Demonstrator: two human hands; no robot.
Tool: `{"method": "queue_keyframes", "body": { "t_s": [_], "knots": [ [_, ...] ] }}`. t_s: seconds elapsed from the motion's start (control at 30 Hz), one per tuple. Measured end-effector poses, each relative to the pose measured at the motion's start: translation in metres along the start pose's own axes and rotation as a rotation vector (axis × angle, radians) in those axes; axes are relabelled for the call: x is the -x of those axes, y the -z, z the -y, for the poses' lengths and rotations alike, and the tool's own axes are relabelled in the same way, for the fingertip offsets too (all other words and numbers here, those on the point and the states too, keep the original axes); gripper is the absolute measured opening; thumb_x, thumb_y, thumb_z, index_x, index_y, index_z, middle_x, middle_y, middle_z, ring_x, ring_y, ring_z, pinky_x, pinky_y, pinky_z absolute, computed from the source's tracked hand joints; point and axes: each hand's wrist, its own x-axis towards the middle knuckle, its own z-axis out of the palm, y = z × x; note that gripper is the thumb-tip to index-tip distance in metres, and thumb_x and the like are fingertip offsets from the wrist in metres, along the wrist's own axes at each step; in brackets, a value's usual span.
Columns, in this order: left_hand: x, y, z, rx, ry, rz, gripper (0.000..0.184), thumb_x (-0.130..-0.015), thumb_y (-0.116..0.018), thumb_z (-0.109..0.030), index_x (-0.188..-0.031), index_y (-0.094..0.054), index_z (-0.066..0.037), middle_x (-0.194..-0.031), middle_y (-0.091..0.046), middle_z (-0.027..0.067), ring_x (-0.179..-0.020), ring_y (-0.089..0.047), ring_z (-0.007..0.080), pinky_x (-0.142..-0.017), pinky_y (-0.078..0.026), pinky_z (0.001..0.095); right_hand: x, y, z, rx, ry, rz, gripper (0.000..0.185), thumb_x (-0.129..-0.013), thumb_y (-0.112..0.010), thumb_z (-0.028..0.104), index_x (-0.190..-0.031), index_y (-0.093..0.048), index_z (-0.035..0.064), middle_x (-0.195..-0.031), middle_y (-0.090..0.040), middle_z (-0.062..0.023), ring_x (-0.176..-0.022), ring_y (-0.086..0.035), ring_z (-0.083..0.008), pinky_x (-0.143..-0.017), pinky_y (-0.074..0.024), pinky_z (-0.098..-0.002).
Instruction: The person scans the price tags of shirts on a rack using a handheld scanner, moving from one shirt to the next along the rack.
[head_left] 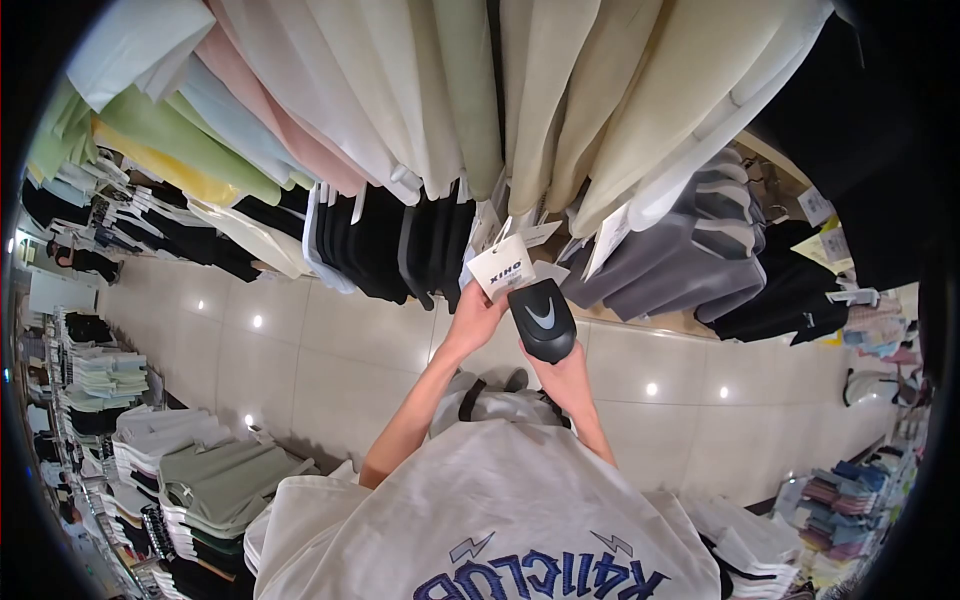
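Note:
Pinched in my left hand (477, 318) is a white paper price tag (502, 268) with dark lettering, which hangs among the sleeves on the upper rack. My right hand (562, 376) is wrapped round a black handheld barcode scanner (543, 320) with a grey curved mark on its top. The scanner's front end sits right beside the tag's lower edge. Above both hands hang pale shirts (400, 90) in cream, white, green and pink. My right fingers are mostly hidden under the scanner.
Below the shirts hang black garments (385, 240) on the left and grey garments (670, 250) on the right. Folded clothes (225, 480) and more racks stand behind me at lower left. Stacked clothes (840, 510) lie at lower right. A person (85, 260) stands far left on the tiled floor (330, 345).

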Motion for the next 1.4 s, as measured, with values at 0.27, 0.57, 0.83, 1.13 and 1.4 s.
{"method": "queue_keyframes", "body": {
  "t_s": [0.27,0.57,0.83,1.13,1.4],
  "knots": [
    [0.006,0.002,-0.008,0.051,0.057,-0.011,0.042,-0.094,-0.058,0.007,-0.134,-0.048,0.001,-0.129,-0.062,0.0097,-0.121,-0.059,0.0191,-0.101,-0.05,0.0335,0.002,-0.002,-0.002,0.038,-0.03,0.018,0.023,-0.086,-0.075,0.009,-0.103,-0.065,-0.0034,-0.095,-0.071,-0.006,-0.087,-0.062,-0.0106,-0.08,-0.0508,-0.0296],
    [0.011,0.009,0.0,0.053,0.03,-0.05,0.039,-0.095,-0.058,0.004,-0.133,-0.048,0.001,-0.128,-0.063,0.0103,-0.119,-0.06,0.0174,-0.1,-0.05,0.0319,0.004,-0.009,-0.001,0.051,-0.014,-0.015,0.021,-0.084,-0.073,0.009,-0.098,-0.066,-0.0048,-0.086,-0.071,-0.0087,-0.079,-0.062,-0.0114,-0.074,-0.0513,-0.0302],
    [0.004,0.012,-0.007,0.009,-0.014,-0.259,0.034,-0.101,-0.055,-0.011,-0.131,-0.047,0.002,-0.125,-0.064,0.0135,-0.109,-0.067,0.0211,-0.094,-0.053,0.0334,0.008,-0.012,-0.004,0.06,-0.019,-0.017,0.022,-0.084,-0.073,0.009,-0.099,-0.066,-0.0044,-0.086,-0.071,-0.0086,-0.079,-0.061,-0.0116,-0.075,-0.0511,-0.03],
    [-0.017,-0.004,0.026,0.031,0.124,-0.096,0.045,-0.102,-0.058,-0.022,-0.142,-0.047,-0.003,-0.134,-0.059,0.0111,-0.12,-0.059,0.0229,-0.1,-0.046,0.0348,0.008,-0.002,-0.006,0.044,-0.041,-0.078,0.021,-0.084,-0.072,0.009,-0.1,-0.065,-0.0047,-0.086,-0.071,-0.0071,-0.08,-0.059,-0.0103,-0.076,-0.0502,-0.0292],
    [-0.061,-0.023,0.046,-0.108,-0.05,-0.125,0.05,-0.095,-0.067,-0.019,-0.137,-0.051,0.002,-0.13,-0.059,0.0121,-0.121,-0.054,0.0226,-0.103,-0.043,0.0355,0.009,0.011,-0.014,0.048,-0.048,-0.106,0.023,-0.084,-0.072,0.009,-0.101,-0.065,-0.005,-0.087,-0.071,-0.0077,-0.081,-0.059,-0.0105,-0.076,-0.0501,-0.0292]
  ]
}}
